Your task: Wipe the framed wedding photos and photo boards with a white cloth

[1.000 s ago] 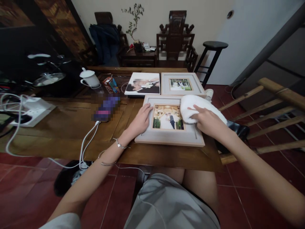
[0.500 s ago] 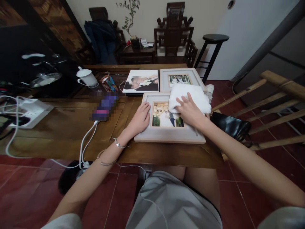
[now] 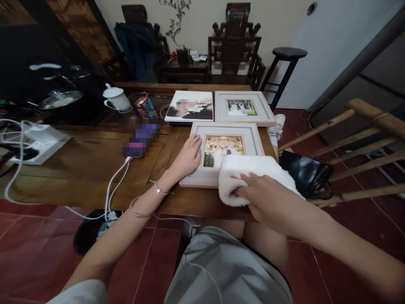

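A brown wooden table [image 3: 95, 177] runs across in front of you above a red tiled floor [image 3: 25, 253], with a dark carved chair [image 3: 236, 50] against the far wall. The near picture frame [image 3: 251, 141] lies flat by the table's front edge, with 2 more pieces just behind it: a far picture frame [image 3: 267, 114] and a white-edged photo print [image 3: 202, 102]. Your left hand [image 3: 190, 155] rests palm down on the near frame's left rim, fingers extended; you cannot tell where its thumb sits. Your right hand [image 3: 264, 196] is closed on a thick white cloth [image 3: 259, 165], fingers tucked into its fold, and the cloth hides the frame's near right corner. To your left are a blurred phone [image 3: 139, 141] with 2 white cables, a lidded white mug [image 3: 117, 100] and a small carton [image 3: 147, 109]; to your right, a black bag [image 3: 303, 171] is beside a wooden chair [image 3: 363, 112]
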{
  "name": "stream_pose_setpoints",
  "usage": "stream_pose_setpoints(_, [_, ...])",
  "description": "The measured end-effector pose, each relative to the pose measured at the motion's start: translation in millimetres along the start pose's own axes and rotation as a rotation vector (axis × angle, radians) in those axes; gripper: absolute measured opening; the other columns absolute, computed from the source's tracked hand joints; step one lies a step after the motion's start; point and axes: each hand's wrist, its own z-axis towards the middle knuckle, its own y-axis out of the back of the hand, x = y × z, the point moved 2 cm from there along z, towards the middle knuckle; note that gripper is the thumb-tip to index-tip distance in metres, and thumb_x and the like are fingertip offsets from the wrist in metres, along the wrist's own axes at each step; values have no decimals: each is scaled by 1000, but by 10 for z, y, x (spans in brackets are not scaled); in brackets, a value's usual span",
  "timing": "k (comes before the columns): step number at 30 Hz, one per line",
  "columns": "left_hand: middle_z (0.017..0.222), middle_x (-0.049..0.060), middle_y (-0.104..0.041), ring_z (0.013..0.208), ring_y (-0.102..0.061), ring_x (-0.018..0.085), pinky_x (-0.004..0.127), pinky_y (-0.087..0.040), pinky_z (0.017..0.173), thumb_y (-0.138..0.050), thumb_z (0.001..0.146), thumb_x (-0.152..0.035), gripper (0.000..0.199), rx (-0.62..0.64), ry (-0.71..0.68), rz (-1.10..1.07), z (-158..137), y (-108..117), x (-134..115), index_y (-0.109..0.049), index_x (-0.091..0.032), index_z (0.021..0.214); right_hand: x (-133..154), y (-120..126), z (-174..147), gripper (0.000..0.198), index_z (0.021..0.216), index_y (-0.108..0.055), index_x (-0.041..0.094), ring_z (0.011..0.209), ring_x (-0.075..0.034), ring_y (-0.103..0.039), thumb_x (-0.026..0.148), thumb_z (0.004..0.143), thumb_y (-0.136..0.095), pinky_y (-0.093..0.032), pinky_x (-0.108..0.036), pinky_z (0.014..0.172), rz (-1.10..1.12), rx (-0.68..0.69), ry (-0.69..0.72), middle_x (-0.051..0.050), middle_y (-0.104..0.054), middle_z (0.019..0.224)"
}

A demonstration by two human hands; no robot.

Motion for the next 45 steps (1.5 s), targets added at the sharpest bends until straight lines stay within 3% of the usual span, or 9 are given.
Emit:
stream_pose_setpoints(7, [150, 19, -50, 148, -36, 31, 52, -30, 123, -36, 98, -20, 49, -10, -13, 12, -8, -24, 30, -51, -4, 141, -485, -117, 633, 47, 122, -69, 16, 97, -29, -67, 3, 82, -47, -46, -36, 77, -70, -157, -174, -16, -70, 119])
stream_pose_setpoints(12, [150, 22, -50, 148, -36, 32, 54, -30, 123, -37, 98, -20, 48, -1, -19, 3, -7, -23, 34, -52, -2, 140, -828, -5, 945, 54, 128, -65, 13, 128, -34, -53, -6, 86, -36, -44, -45, 97, -215, -365, -239, -16, -41, 158])
stream_pose_setpoints(16, [150, 20, -51, 148, -37, 31, 54, -31, 123, -37, 98, -20, 48, -8, -12, -4, -3, -23, 39, -52, -5, 140, -879, -51, 1051, 51, 126, -67, 13, 133, -41, -47, -5, 89, -38, -39, -52, 103, -323, -272, -300, -17, -37, 160])
stream_pose_setpoints(21, [150, 21, -50, 148, -36, 31, 52, -31, 123, -36, 97, -19, 48, -17, -2, -1, -1, -24, 18, -53, -3, 139, -644, -131, 860, 46, 121, -70, 12, 122, -40, -55, -3, 88, -41, -39, -50, 99, -378, -139, -201, -22, -52, 146])
stream_pose_setpoints(27, [150, 19, -51, 148, -36, 30, 52, -31, 123, -37, 97, -19, 49, -18, 5, 6, -9, -34, 10, -51, -6, 141, -255, -182, 274, 40, 111, -72, 15, 101, -31, -66, 0, 83, -49, -47, -40, 86, -216, -84, 13, -18, -66, 122])
stream_pose_setpoints(33, [150, 20, -51, 148, -36, 31, 53, -30, 123, -35, 97, -20, 50, -3, -7, 5, -12, -20, -3, -52, -3, 141, -2, -276, -8, 49, 122, -68, 15, 123, -38, -59, -1, 78, -54, -50, -48, 96, -118, -104, 86, -20, -54, 145])
stream_pose_setpoints(36, [149, 18, -52, 148, -36, 31, 54, -30, 123, -35, 97, -20, 49, -12, -23, 1, -11, -13, -7, -52, -7, 141, -98, -316, 162, 54, 129, -65, 13, 135, -43, -49, -3, 80, -48, -46, -54, 104, -124, -132, 14, -21, -45, 154])
stream_pose_setpoints(40, [148, 23, -52, 147, -37, 33, 51, -30, 123, -34, 97, -21, 50, -1, -39, 23, -10, -10, -2, -53, 0, 138, -468, -314, 594, 61, 134, -62, 13, 145, -47, -33, -7, 81, -41, -36, -65, 110, -96, -180, -101, -19, -37, 160])
stream_pose_setpoints(45, [149, 21, -52, 146, -38, 32, 55, -31, 122, -35, 98, -20, 48, 2, -35, 17, -13, -6, 18, -53, -4, 140, -925, -234, 1095, 67, 138, -58, 12, 151, -43, -20, -11, 79, -38, -29, -66, 115, -85, -336, -162, -14, -25, 167])
